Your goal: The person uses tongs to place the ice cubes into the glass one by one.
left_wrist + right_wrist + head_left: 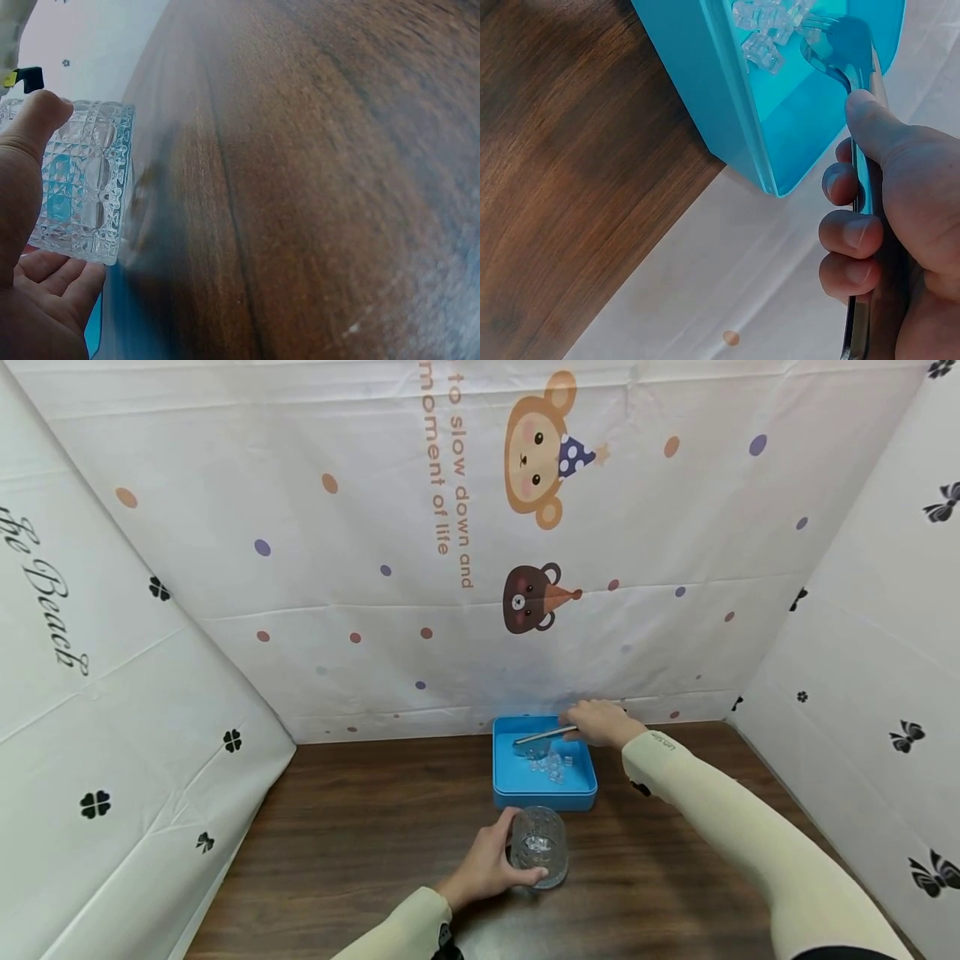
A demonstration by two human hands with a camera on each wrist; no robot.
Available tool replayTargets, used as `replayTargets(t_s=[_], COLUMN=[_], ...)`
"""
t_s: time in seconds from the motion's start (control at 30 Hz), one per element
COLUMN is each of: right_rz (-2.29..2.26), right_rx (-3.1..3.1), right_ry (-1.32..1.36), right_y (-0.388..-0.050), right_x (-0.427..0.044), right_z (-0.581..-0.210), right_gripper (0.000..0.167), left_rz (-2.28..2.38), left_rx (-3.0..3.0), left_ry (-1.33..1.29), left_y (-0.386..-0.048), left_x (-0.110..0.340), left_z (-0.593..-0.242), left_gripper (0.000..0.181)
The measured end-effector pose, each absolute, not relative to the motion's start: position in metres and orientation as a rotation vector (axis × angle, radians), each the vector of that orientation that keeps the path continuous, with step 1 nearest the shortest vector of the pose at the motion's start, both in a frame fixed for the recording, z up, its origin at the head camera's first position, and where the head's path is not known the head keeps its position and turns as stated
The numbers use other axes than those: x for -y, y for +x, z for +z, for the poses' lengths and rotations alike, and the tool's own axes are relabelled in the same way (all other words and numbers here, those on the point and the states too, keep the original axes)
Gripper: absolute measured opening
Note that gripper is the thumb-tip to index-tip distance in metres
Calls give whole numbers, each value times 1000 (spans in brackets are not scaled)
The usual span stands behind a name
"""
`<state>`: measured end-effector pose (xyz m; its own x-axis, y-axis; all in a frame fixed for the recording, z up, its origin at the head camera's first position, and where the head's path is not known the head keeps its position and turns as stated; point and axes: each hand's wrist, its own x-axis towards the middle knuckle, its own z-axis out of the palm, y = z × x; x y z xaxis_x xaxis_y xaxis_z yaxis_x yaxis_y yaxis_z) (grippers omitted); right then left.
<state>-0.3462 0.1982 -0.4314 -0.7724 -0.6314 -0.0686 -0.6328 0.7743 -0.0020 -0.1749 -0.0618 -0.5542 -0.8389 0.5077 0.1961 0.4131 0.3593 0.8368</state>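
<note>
A clear textured glass (539,847) stands on the wooden table, gripped around its side by my left hand (487,860). In the left wrist view the thumb and fingers of my left hand (37,217) lie on either side of the patterned glass (86,176). My right hand (600,723) holds metal tongs (551,735) over the blue tray (543,797). Seen from the right wrist, the tongs' forked tip (821,26) is beside clear cubes (763,52) inside the tray, and the fingers of my right hand (900,202) curl round the handle.
The brown wooden table (360,835) extends left and right of the tray. A white printed cloth (420,660) rises behind the table's back edge, with more patterned cloth at the left (135,710) and right (862,693).
</note>
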Motion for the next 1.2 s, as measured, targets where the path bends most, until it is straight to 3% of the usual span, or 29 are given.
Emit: replayTargets(t_s=[0.37, 0.57, 0.8, 0.87, 1.03, 1.2], right_rz=[-70, -172, -341, -396, -488, -519], right_rx=[-2905, -2936, -2969, -2971, -2987, -3021], right_ry=[-1047, -1171, -1211, -1208, -1232, -1203], right_y=[-337, -332, -321, -318, -311, -305], right_x=[-209, -223, -237, -240, -244, -248], right_z=[-425, -429, -428, -427, -426, -430], right_gripper=[27, 12, 28, 28, 12, 24], left_rz=[1508, 1514, 1514, 1515, 1520, 1525], left_rx=[-2503, -2502, -2500, -2497, -2491, -2485], left_ry=[840, 846, 832, 826, 821, 831], left_y=[-174, -173, -173, -173, -174, -174], left_x=[62, 62, 61, 62, 62, 61], left_z=[-553, -552, -553, -554, -554, -554], left_gripper=[72, 73, 72, 72, 71, 71])
